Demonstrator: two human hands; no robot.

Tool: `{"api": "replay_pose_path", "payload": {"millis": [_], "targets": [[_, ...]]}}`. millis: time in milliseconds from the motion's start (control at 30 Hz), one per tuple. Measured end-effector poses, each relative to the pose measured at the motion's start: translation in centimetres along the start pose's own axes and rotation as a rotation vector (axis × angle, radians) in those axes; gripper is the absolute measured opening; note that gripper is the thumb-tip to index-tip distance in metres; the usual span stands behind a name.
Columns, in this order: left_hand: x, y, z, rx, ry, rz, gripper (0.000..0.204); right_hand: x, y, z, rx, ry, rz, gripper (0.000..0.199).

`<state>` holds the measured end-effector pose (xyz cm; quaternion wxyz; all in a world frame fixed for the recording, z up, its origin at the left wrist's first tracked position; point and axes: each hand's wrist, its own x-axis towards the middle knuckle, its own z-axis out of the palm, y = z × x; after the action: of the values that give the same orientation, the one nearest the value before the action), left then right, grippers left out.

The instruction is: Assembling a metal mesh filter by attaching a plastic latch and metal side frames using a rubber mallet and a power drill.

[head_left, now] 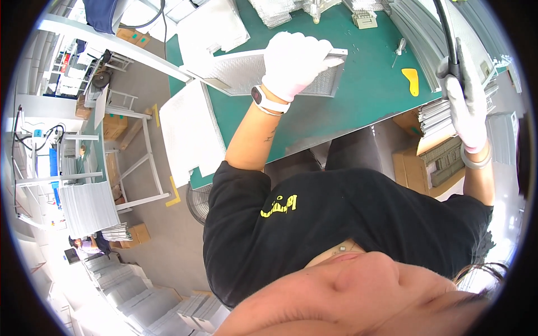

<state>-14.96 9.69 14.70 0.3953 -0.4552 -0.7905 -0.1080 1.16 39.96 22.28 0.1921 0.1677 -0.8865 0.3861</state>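
Observation:
My left hand (294, 61), in a white glove with a watch at its wrist, is closed on the edge of a framed metal mesh panel (238, 70). The panel is tilted over the green tabletop (358, 106), and my fist hides part of it. On the far right, my gloved right hand (468, 106) is closed round a black rod-like tool (451, 47), which runs up out of view. Between the hands, a flat yellow hand tool (412, 81) and a small screwdriver-like tool (399, 50) lie on the tabletop.
Stacked grey panels (417, 36) line the table's right side. White sheets (188, 129) lie at its left. Below on the right is a cardboard box (412, 171) of parts. A floor fan (199, 204) stands by the near left corner. Another person (89, 243) is far off left.

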Motion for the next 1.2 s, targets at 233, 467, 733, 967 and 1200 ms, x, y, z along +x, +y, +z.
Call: {"api": "replay_pose_path", "payload": {"millis": [233,467,733,967,1200], "targets": [[0.1,-0.1,0.6,-0.007,0.015,-0.025,0.032,1.5,0.1,1.1,-0.541,-0.111,-0.29,0.053],[0.3,0.4,0.8,-0.001,-0.025,-0.051,0.031,0.3,-1.5,2.9,-0.622,-0.447,0.024,0.054],[-0.3,2.8,-0.2,-0.125,0.073,-0.221,0.018,-2.8,1.6,5.4,0.126,0.229,0.195,0.052],[-0.6,3.7,-0.1,0.048,-0.107,-0.311,0.013,-6.7,2.2,17.6,0.95,0.479,0.459,0.037],[-1.2,3.2,0.1,0.061,-0.005,-0.29,0.011,-6.3,0.9,24.7,1.036,0.279,0.383,0.031]]}}
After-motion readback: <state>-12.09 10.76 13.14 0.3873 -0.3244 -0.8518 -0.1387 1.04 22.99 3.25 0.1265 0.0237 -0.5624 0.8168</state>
